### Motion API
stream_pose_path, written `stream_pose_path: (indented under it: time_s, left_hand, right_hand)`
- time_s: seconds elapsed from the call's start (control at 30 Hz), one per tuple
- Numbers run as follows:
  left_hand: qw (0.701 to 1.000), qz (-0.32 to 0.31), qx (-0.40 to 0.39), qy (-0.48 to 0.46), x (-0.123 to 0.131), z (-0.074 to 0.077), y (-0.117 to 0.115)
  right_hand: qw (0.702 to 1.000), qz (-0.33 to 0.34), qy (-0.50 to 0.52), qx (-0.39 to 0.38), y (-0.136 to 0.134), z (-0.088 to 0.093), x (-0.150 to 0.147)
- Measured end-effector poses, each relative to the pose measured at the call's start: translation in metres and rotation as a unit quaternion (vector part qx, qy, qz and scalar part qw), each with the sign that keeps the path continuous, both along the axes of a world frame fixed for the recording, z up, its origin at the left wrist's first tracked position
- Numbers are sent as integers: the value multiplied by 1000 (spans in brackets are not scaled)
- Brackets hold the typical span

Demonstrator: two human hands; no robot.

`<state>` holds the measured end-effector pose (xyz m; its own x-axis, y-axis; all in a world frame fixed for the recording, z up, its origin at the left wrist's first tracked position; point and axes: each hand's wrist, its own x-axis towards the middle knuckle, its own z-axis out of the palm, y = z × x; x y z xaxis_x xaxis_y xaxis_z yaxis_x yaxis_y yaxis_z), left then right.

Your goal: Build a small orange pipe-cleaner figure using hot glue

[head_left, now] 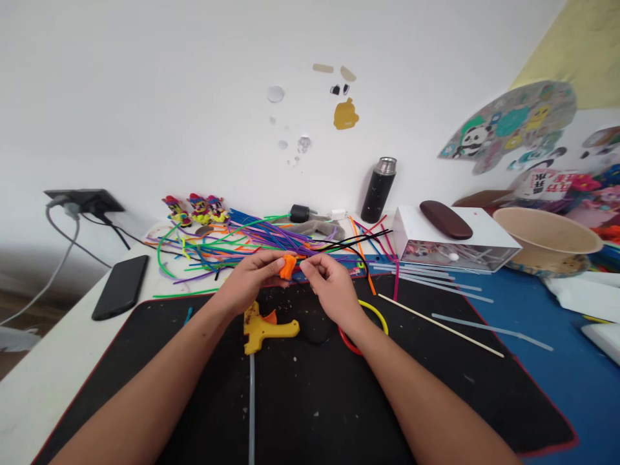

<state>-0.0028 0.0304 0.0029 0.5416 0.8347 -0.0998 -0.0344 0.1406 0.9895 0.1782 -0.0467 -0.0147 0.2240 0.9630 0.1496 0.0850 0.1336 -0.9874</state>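
Observation:
My left hand (254, 278) pinches a small folded orange pipe-cleaner piece (288, 267) between thumb and fingers, above the far part of the black mat. Just to its right, my right hand (332, 284) is closed with thumb and fingertips together, close to the orange piece. Whatever sits in that pinch is too small to make out. Below the hands lies a yellow hot glue gun (256, 329), a translucent glue stick (252, 407) running from its rear. A yellow and red ring (380, 314) rests on the mat, partly covered by my right forearm.
Loose pipe cleaners (271, 234) of many colours spread along the wall. Behind stands a black flask (379, 190). To the right are a white box (411, 226), a beige bowl (547, 232), a wooden stick (440, 325) and several glue sticks (465, 294). A phone (121, 287) lies left.

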Motion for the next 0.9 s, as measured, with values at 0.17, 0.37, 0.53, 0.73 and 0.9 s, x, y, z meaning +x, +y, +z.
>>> stream_pose_path:
  time_s: [0.17, 0.37, 0.53, 0.73, 0.9]
  left_hand:
    - [999, -18, -5, -26, 3, 5, -3]
    - [999, -30, 2, -20, 5, 4, -2]
    - [999, -43, 5, -24, 3, 2, -2]
    - [994, -80, 71, -15, 0, 1, -1]
    - [994, -64, 88, 13, 4, 4, -3]
  right_hand:
    - [996, 50, 63, -24, 2, -2, -1]
    - [991, 95, 81, -38, 0, 0, -4]
    - [994, 84, 64, -35, 1, -2, -4]
    - [994, 68, 70, -38, 2, -4, -3]
    - [994, 66, 66, -50, 2, -4, -3]
